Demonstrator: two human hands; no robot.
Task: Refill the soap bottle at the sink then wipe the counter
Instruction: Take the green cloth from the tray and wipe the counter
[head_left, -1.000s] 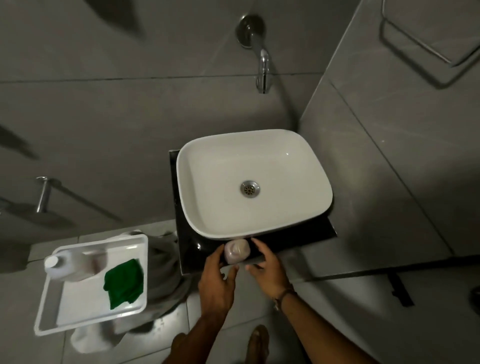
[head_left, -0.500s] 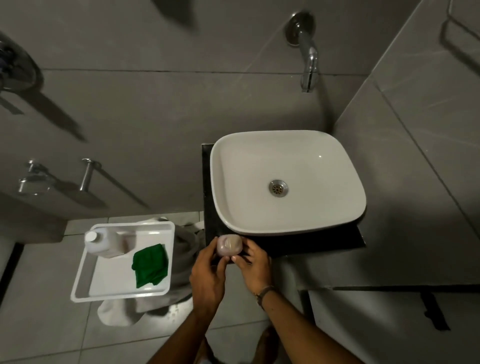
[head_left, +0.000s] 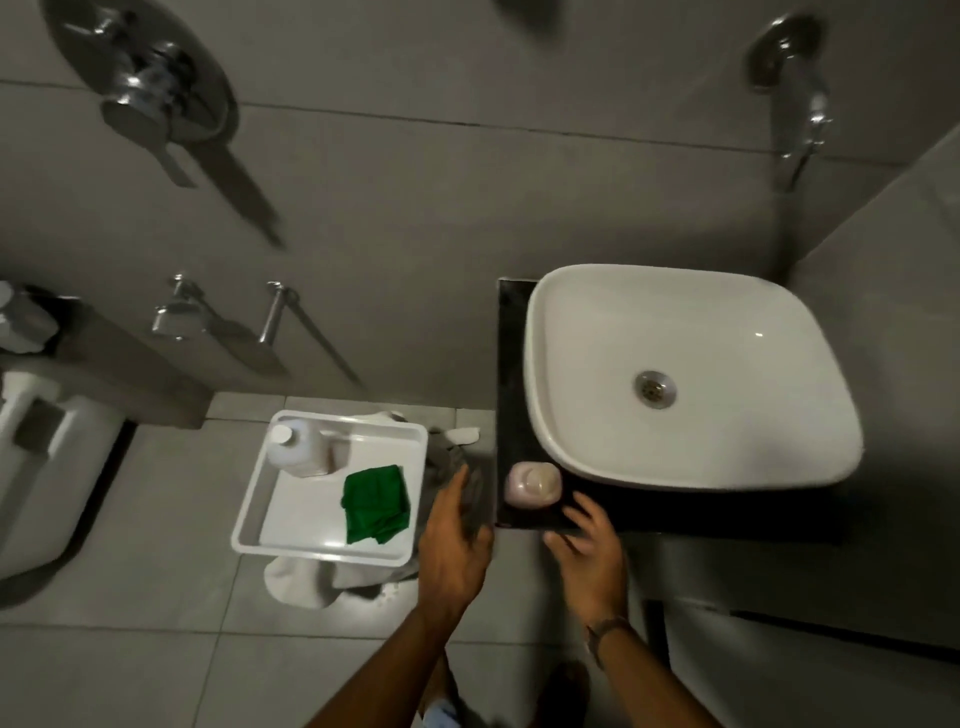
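Observation:
A small pale soap bottle (head_left: 533, 483) stands on the black counter (head_left: 511, 374) at the front left corner of the white basin (head_left: 691, 312). My right hand (head_left: 587, 545) hovers just below it, fingers apart, holding nothing. My left hand (head_left: 454, 540) is off the counter's left edge, open and empty, between the bottle and a white tray (head_left: 260, 525). On the tray lie a white refill bottle (head_left: 298, 441) on its side and a folded green cloth (head_left: 375, 503).
A wall tap (head_left: 802, 104) sticks out above the basin. The tray rests on a pale cloth-covered stand (head_left: 311, 584) on the tiled floor. A toilet (head_left: 47, 457) is at the far left, with wall fittings (head_left: 179, 312) and a shower valve (head_left: 145, 98) above.
Both hands have let go of the soap bottle, which now stands alone on the counter. My left hand has moved left toward the tray. The view has swung left.

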